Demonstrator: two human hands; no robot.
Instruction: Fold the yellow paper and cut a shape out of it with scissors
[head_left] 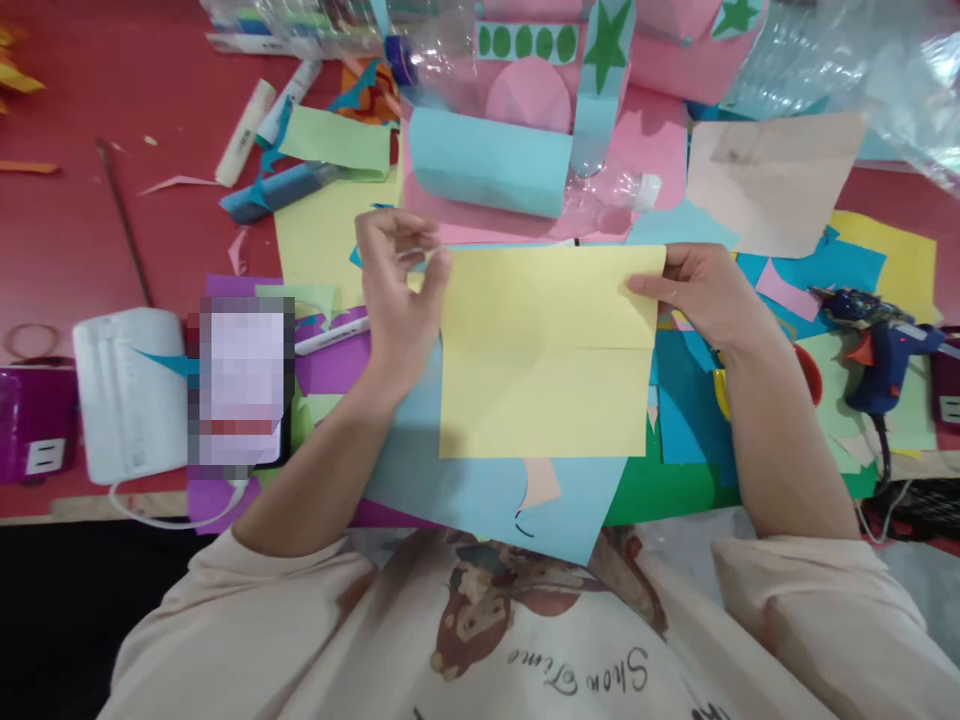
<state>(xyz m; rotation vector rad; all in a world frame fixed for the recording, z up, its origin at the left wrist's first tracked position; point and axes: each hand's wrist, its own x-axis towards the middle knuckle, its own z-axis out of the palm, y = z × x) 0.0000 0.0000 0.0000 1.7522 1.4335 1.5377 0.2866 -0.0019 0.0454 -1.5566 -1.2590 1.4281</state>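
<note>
A sheet of yellow paper (540, 400) is held up over light blue paper (409, 430), with a straight crease or line across its right half. My right hand (701, 285) pinches its upper right corner, thumb in front and fingers behind. At the upper left corner is my left hand (401, 290), its fingers curled and the thumb tip against the paper's edge. Below the sheet, a small peach scrap (541, 483) lies on the light blue paper, near a short black curved line.
A blue glue gun (877, 370) lies at the right. Left are a phone (244, 380) and a white cabled device (131, 400). Behind stand pink card pieces (529, 95), a light blue paper roll (491, 165) and clear plastic bottles. Markers (246, 133) and paper scraps are scattered around.
</note>
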